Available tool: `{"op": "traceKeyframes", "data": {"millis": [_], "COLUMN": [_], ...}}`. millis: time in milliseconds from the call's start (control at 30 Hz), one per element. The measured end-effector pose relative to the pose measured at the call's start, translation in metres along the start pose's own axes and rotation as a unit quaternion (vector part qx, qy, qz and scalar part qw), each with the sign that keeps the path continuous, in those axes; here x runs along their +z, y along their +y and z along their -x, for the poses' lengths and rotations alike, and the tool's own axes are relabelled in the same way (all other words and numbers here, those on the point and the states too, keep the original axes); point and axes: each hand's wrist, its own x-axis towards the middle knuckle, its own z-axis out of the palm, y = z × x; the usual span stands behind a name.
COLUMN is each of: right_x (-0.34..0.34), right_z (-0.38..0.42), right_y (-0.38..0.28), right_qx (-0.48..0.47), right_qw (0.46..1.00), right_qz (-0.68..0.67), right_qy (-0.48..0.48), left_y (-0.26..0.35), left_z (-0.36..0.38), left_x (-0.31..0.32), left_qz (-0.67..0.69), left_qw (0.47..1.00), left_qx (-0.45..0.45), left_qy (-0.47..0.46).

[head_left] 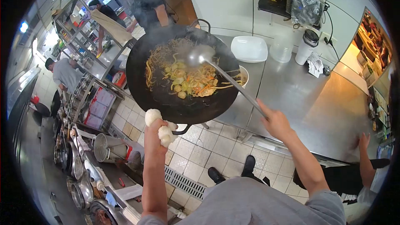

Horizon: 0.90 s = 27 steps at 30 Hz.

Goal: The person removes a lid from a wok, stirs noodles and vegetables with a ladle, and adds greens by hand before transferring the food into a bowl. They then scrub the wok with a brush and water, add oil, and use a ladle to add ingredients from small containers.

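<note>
A large black wok (183,109) is held up in front of me, tilted, with steam rising from it. Fried noodles with vegetables (191,81) lie inside. My left hand (154,139) is closed round a folded white cloth (166,135) at the wok's near loop handle (183,131). In my right hand (276,121) is the long handle of a metal ladle (202,56), whose bowl is over the noodles. Some noodles hang over the wok's right edge above a white tub (244,77), partly hidden by the wok.
On the steel counter (287,96) stand a white square dish (249,49), a clear plastic container (281,48) and a white canister (307,46). Cookware and a metal pot (106,148) line the left side. Several people work nearby; one person's hand (364,141) is at the right.
</note>
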Motion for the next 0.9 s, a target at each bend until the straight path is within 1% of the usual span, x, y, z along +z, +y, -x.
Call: {"op": "traceKeyframes", "data": {"millis": [67,100,167,267,300,367,400,433,467,500,567,633,700,800,900], "right_x": [-0.007,-0.02,-0.05,-0.063,-0.056,-0.031,-0.023,-0.016,-0.011,-0.008,-0.004,-0.005,-0.008,-0.012,-0.017], "right_z": [0.03,0.036,0.049,0.037,0.029,0.011,0.014,0.022,0.031,0.042,0.067,0.082,0.087,0.093,0.093], "right_y": [0.025,0.026,0.021,-0.001,0.0,0.009,0.014,0.02,0.025,0.032,0.048,0.055,0.058,0.062,0.067], "right_qx": [-0.021,-0.021,0.015,0.028,0.034,-0.017,-0.012,0.003,0.015,0.013,0.014,0.024,0.04,0.054,0.046], "right_qw": [0.999,0.999,0.996,0.998,0.998,0.994,0.994,0.991,0.987,0.987,0.986,0.987,0.986,0.984,0.982], "right_qz": [0.025,0.025,0.082,0.045,0.044,0.052,0.05,0.092,0.134,0.134,0.126,0.131,0.137,0.144,0.148], "right_qy": [0.031,0.027,0.009,0.022,0.024,0.098,0.099,0.096,0.09,0.087,0.104,0.096,0.091,0.094,0.112], "left_y": [0.002,0.002,-0.002,-0.003,-0.003,-0.001,0.001,0.003,0.002,-0.001,-0.003,-0.007,-0.01,-0.017,-0.019], "left_z": [-0.002,-0.004,-0.007,-0.003,-0.001,0.004,0.006,0.007,0.002,0.0,-0.006,-0.012,-0.018,-0.028,-0.033], "left_x": [-0.001,0.001,-0.001,-0.007,-0.008,-0.006,-0.006,-0.005,-0.01,-0.011,-0.007,0.002,0.01,0.017,0.026], "left_qz": [-0.009,-0.019,-0.015,-0.02,-0.011,-0.007,0.014,0.037,0.043,0.043,0.024,0.034,0.035,0.04,0.04], "left_qw": [1.0,1.0,1.0,0.999,1.0,1.0,1.0,0.999,0.999,0.999,1.0,0.999,0.999,0.998,0.997], "left_qx": [-0.003,-0.003,-0.006,-0.012,-0.013,-0.016,-0.021,-0.025,-0.027,-0.028,0.007,0.006,0.024,0.038,0.051], "left_qy": [0.001,-0.002,-0.007,-0.023,-0.015,-0.012,-0.005,0.003,-0.007,-0.003,-0.016,0.008,0.029,0.026,0.028]}}
